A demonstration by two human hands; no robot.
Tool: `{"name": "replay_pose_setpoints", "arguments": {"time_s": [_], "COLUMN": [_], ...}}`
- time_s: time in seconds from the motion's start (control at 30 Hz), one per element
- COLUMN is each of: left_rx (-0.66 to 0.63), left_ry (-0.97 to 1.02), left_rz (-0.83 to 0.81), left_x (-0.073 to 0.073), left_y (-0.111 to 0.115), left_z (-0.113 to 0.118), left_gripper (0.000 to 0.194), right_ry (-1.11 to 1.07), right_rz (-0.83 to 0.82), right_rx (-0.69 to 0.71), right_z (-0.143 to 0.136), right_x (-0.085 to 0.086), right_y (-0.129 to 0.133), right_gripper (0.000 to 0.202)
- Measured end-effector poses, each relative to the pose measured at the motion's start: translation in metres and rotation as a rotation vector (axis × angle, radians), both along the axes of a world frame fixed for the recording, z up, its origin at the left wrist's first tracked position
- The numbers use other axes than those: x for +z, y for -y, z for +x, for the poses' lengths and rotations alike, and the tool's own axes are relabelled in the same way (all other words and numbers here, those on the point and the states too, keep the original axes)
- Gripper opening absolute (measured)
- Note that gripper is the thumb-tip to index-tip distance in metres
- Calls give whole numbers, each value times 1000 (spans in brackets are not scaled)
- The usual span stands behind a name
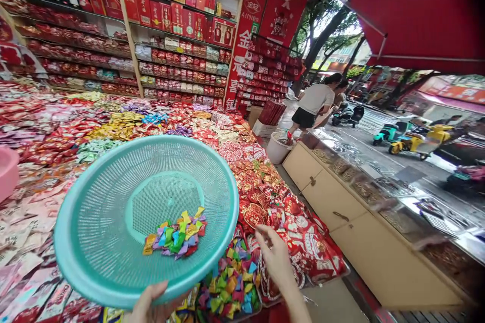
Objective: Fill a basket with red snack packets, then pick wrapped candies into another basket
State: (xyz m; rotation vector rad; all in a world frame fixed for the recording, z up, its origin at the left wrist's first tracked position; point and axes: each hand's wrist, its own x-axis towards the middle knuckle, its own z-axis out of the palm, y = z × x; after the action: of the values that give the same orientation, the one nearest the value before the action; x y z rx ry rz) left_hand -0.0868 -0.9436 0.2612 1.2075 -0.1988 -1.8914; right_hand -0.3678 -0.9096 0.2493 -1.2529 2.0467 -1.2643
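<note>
My left hand [149, 303] grips the near rim of a round turquoise plastic mesh basket [102, 212], tilted toward me. A small heap of colourful wrapped candies [176, 236] lies in its lower part. Just right of the basket is my right hand [275, 257], fingers slightly apart with nothing visible in them. It hovers over or beside red decorated packets [253, 214], and I cannot tell if it touches them. Below the basket rim and left of my right wrist, more wrapped candies [232, 282] are piled, partly hidden by the basket.
Candy packets [34, 222] cover the display, with a pink basin [6, 171] at the left edge. Shelves [131, 30] of red boxes stand behind. On the right are a long beige cabinet [364, 232], a white bucket [278, 149], a person in a white top [316, 98] and parked scooters [420, 141].
</note>
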Motion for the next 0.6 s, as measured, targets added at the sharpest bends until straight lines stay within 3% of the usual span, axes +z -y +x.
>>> {"name": "replay_pose_setpoints", "arguments": {"time_s": [0.13,0.23,0.4,0.6], "left_rx": [-36,-21,24,70], "left_ry": [21,58,20,47], "left_rz": [-49,-86,-87,-95], "left_x": [14,22,29,27], "left_y": [19,22,19,8], "left_z": [11,12,4,-5], "left_gripper": [73,69,71,69], "right_ry": [-22,-30,-57,-170], "right_rz": [114,158,194,246], "right_rx": [-122,-105,38,185], "right_z": [-23,-25,-22,-23], "right_x": [-46,-62,-74,-96], "right_y": [-34,-41,-23,2], "right_gripper": [40,38,32,23]}}
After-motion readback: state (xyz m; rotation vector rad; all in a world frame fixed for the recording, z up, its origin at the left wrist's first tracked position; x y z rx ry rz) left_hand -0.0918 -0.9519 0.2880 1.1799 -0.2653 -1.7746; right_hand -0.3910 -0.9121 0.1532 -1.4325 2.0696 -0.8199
